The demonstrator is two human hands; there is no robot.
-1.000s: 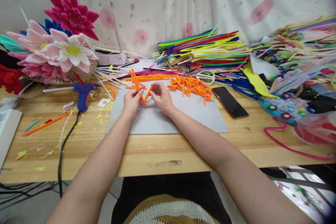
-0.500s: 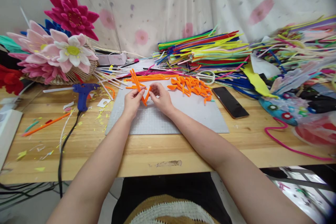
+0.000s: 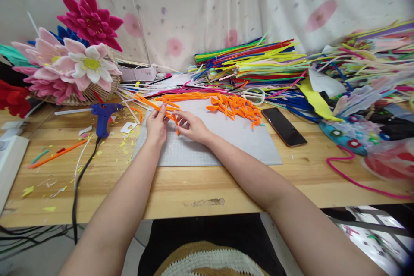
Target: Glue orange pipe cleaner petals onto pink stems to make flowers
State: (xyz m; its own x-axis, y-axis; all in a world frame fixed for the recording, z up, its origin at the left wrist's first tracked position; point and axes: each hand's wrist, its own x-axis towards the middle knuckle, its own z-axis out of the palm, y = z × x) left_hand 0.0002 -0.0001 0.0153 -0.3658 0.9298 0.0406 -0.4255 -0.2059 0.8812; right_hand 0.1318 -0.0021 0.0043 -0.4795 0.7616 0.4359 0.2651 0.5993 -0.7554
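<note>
Orange pipe cleaners (image 3: 146,101) run up and left out of my left hand (image 3: 157,126), which is closed around them. Their bent ends come out on its right side, above the grey cutting mat (image 3: 207,151). My right hand (image 3: 191,127) pinches the bent orange end near the mat's middle, thumb and fingers together. Just behind the hands lie more straight orange pipe cleaners (image 3: 190,95). To the right on the mat is a heap of twisted orange pieces (image 3: 236,107).
A blue glue gun (image 3: 102,118) stands left, its cord hanging over the table edge. A phone (image 3: 283,127) and white-handled scissors (image 3: 255,95) lie right. Bundles of coloured pipe cleaners (image 3: 252,62) line the back. Fuzzy flowers (image 3: 92,67) fill a basket at back left.
The orange pipe cleaners have tipped from nearly upright to slanting left. My left hand has turned and shifted slightly left; my right hand has moved slightly down and left.
</note>
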